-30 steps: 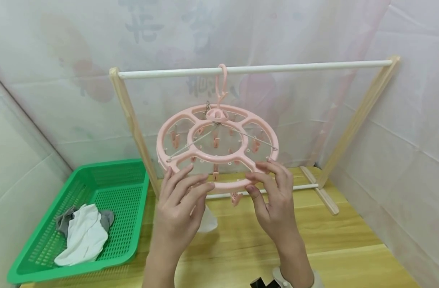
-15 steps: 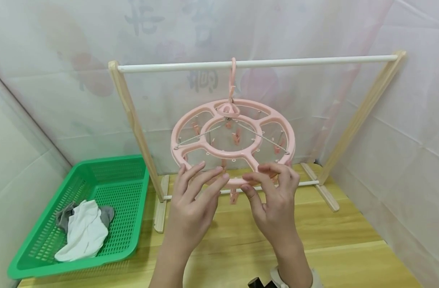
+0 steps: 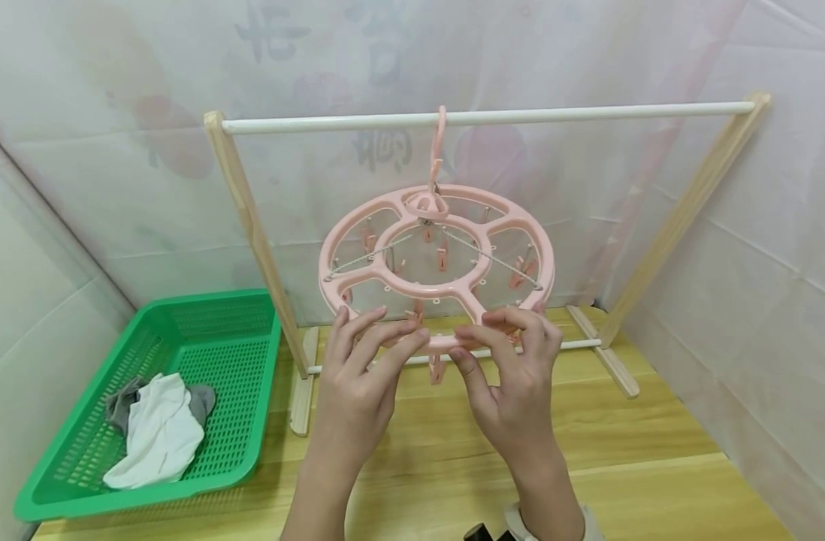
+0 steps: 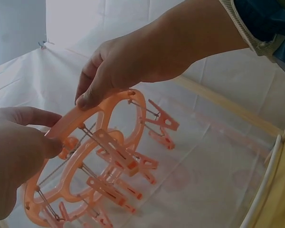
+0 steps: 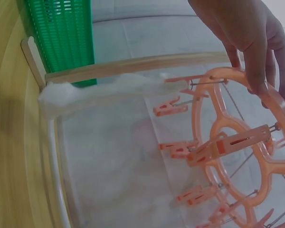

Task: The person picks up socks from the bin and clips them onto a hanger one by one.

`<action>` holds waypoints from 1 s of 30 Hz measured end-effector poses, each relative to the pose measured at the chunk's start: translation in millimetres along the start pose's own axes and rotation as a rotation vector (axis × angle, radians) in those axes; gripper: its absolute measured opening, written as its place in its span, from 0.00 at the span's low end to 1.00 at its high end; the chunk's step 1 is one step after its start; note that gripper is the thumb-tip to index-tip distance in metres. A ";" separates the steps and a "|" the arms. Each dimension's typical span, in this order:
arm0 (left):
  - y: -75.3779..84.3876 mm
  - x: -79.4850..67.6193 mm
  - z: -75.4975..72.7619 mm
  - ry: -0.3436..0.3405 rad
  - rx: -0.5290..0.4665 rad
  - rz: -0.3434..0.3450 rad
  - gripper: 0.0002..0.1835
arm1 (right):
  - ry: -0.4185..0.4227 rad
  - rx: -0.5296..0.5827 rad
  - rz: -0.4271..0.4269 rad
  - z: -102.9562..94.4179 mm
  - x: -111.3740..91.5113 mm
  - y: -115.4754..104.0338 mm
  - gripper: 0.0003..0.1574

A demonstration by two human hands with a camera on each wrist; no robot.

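Observation:
A round pink clip hanger (image 3: 431, 290) hangs by its hook from the white rod (image 3: 554, 116), its near rim tilted toward me. My left hand (image 3: 361, 383) holds that rim on the left, fingers over the top. On the right, my right hand (image 3: 514, 368) pinches the same rim between thumb and fingers. Several pink clothespins (image 4: 116, 149) dangle below the ring. In the right wrist view a white cloth piece, perhaps a sock (image 5: 104, 92), hangs from one clothespin beside my left hand (image 5: 256, 52); in the head view it is hidden.
A green basket (image 3: 250, 421) on the left holds a white cloth item (image 3: 158, 436) and grey cloth (image 3: 201, 402). The rack's wooden posts (image 3: 686, 218) stand on the wooden table (image 3: 629, 473). White curtains (image 3: 778, 263) surround the table.
The hanger has shifted right and turned, with both hands still on its rim. The white cloth seen behind my left hand a second ago is now out of sight in the head view.

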State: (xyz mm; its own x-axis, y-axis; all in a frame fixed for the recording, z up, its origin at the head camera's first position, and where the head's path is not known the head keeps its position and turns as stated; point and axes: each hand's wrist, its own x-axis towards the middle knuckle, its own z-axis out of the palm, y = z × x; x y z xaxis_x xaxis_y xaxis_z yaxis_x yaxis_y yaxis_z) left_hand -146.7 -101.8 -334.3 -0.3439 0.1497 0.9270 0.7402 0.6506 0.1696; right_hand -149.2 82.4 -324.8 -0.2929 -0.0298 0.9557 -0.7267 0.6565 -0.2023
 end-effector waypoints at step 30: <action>-5.4 -0.2 -4.8 0.034 -0.045 -0.044 0.14 | -0.235 0.606 0.464 4.6 -17.9 16.7 0.12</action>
State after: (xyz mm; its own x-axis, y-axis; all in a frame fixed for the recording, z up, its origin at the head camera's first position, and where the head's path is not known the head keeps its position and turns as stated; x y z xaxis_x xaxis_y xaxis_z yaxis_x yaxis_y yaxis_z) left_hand -147.8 -109.0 -333.8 -0.3580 0.0958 0.9288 0.7500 0.6220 0.2249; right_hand -159.0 90.4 -346.3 -0.7226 -0.0560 0.6890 -0.6900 0.1190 -0.7140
